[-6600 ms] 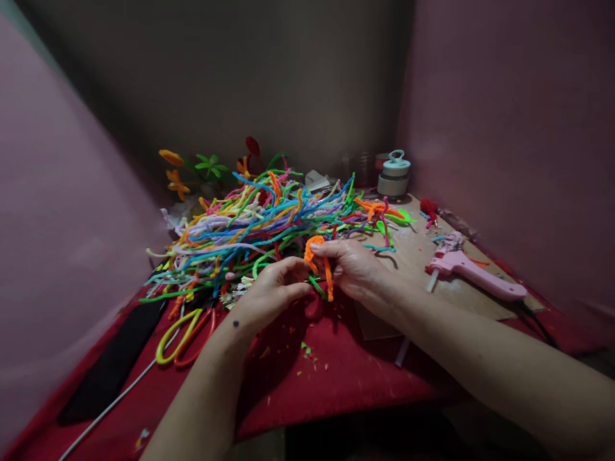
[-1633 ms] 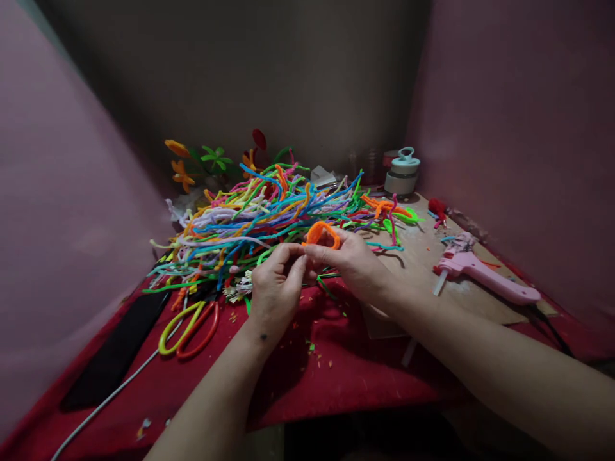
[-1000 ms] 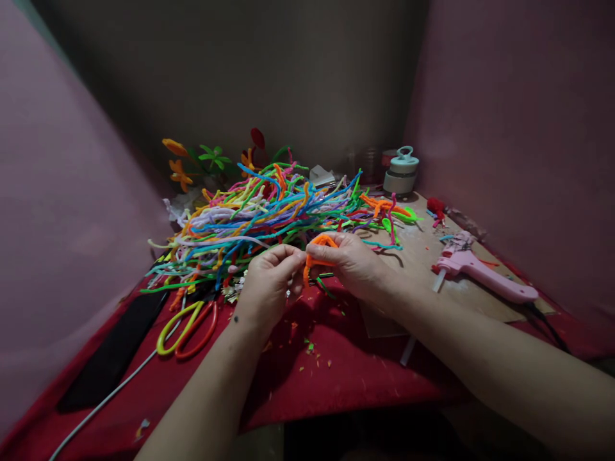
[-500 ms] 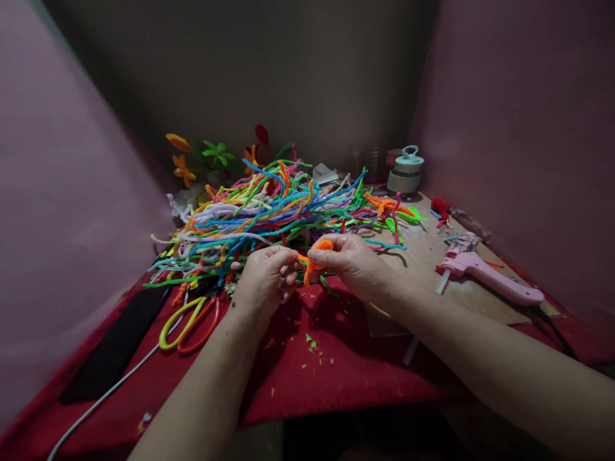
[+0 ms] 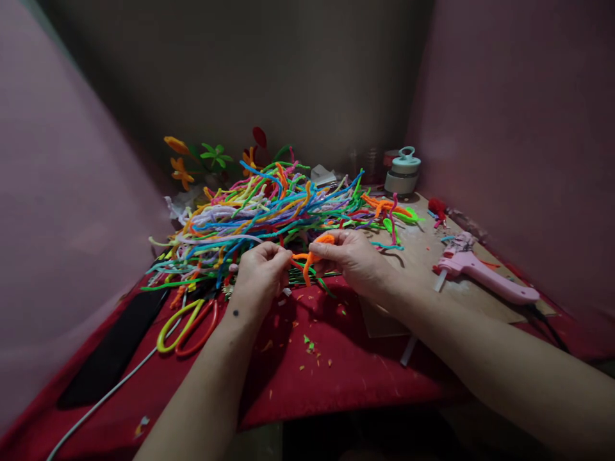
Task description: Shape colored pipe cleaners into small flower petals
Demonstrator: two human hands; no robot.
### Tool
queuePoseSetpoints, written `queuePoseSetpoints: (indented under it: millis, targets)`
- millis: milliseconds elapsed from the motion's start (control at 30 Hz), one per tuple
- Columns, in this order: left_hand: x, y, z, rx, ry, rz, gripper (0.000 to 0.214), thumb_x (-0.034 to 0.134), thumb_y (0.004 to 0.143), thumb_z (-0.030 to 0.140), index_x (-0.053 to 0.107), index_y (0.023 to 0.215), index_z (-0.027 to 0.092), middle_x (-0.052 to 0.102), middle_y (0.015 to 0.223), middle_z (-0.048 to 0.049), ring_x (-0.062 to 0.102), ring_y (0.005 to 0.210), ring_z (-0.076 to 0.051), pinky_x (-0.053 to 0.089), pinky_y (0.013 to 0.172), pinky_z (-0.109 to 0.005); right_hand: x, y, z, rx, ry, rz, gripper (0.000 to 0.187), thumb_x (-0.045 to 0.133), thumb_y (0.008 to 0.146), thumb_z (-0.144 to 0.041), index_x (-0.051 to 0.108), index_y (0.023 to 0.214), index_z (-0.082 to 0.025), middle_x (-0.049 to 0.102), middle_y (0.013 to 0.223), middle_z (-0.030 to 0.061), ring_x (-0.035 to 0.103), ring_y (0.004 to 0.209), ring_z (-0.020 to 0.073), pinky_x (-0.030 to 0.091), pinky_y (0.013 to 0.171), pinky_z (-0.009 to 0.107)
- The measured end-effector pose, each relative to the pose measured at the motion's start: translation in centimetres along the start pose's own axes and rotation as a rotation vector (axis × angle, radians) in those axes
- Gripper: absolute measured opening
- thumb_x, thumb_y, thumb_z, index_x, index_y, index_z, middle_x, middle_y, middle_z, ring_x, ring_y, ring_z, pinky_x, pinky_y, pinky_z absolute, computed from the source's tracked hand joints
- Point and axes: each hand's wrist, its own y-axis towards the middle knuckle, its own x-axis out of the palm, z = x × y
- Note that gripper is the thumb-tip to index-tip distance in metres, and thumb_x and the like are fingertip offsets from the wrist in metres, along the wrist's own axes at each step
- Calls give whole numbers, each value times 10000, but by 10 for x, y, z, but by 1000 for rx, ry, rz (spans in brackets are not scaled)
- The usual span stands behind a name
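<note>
An orange pipe cleaner (image 5: 307, 267), bent and looped, stretches between my two hands in front of the heap. My left hand (image 5: 263, 272) pinches one end of it between thumb and fingertips. The looped part is gripped by my right hand (image 5: 348, 256), thumb on top; some of the loop is hidden in the fingers. Just behind my hands lies a big pile of many-coloured pipe cleaners (image 5: 259, 214). Scissors (image 5: 187, 326) with one yellow and one red handle rest left of my left hand, blades partly covered by the pile.
A pink glue gun (image 5: 485, 275) lies on a brown board (image 5: 408, 256) at the right. Behind it stands a jar with a light-blue lid (image 5: 403, 169). Pipe-cleaner flowers (image 5: 180, 169) rise at the back left. A black flat object (image 5: 113, 352) and a white cable (image 5: 103, 400) lie at the left.
My left hand has drawn slightly left, away from my right hand, so a longer stretch of orange pipe cleaner shows between them. Both hands keep their hold.
</note>
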Motion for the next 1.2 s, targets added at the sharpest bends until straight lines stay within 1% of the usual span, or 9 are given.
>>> queuePoseSetpoints:
  millis: [133, 233, 333, 400, 500, 600, 767, 933, 1200]
  targets:
    - [1, -3, -1, 203, 4, 85, 157, 611, 681, 245, 533, 799, 177, 458, 443, 84, 375, 334, -52, 290, 350, -160, 0, 0, 0, 1, -60, 69, 249, 719, 597, -329, 566, 615, -133, 541, 515, -33, 458, 442, 69, 381, 481, 226]
    - [4, -10, 1, 311, -45, -83, 240, 590, 732, 270, 553, 950, 178, 574, 654, 24, 503, 475, -76, 386, 426, -171, 0, 1, 2, 4, -74, 70, 250, 723, 589, -322, 559, 609, -135, 524, 517, -40, 435, 450, 63, 347, 473, 219]
    - [7, -14, 0, 343, 15, -252, 237, 570, 760, 295, 562, 964, 175, 617, 811, -22, 576, 614, -116, 457, 531, -210, -1, 1, 4, 23, -31, 59, 276, 723, 582, -350, 543, 595, -143, 510, 516, -47, 427, 451, 62, 333, 471, 218]
    - [8, -12, -4, 366, 66, -285, 224, 572, 763, 308, 567, 943, 173, 617, 791, -20, 577, 654, -130, 462, 577, -221, -1, 1, 3, 26, -22, 54, 297, 697, 609, -391, 536, 575, -143, 504, 514, -43, 418, 447, 61, 324, 467, 218]
    - [8, -9, -7, 391, 113, -272, 224, 579, 760, 327, 571, 929, 181, 594, 721, 2, 533, 615, -117, 428, 559, -207, 0, 0, -1, -17, -47, 68, 312, 645, 663, -416, 534, 553, -146, 503, 516, -32, 408, 452, 65, 315, 465, 221]
    - [8, -8, -5, 376, 137, -258, 197, 582, 756, 336, 593, 871, 176, 558, 660, 22, 461, 546, -92, 371, 508, -188, 2, -3, -6, -70, -88, 109, 307, 625, 686, -405, 528, 537, -155, 475, 495, -35, 391, 455, 71, 304, 463, 227]
    - [8, -11, 3, 266, 68, -294, 187, 590, 744, 337, 618, 797, 160, 499, 603, 38, 364, 491, -70, 297, 453, -182, 3, -5, -8, -118, -112, 121, 287, 618, 703, -376, 549, 534, -154, 470, 503, -32, 383, 464, 71, 291, 469, 231]
    - [5, -12, 3, 211, 48, -328, 188, 575, 754, 339, 626, 739, 159, 449, 563, 44, 321, 479, -66, 258, 433, -184, 0, -2, -6, -86, -52, 112, 262, 634, 692, -377, 572, 572, -152, 495, 515, -30, 395, 453, 70, 298, 457, 231]
    - [6, -12, 7, 176, 80, -338, 186, 576, 734, 297, 560, 619, 152, 406, 509, 55, 302, 458, -60, 227, 424, -188, -2, 3, 0, -40, 98, 184, 269, 704, 604, -346, 537, 531, -148, 518, 492, -34, 425, 434, 68, 337, 462, 228]
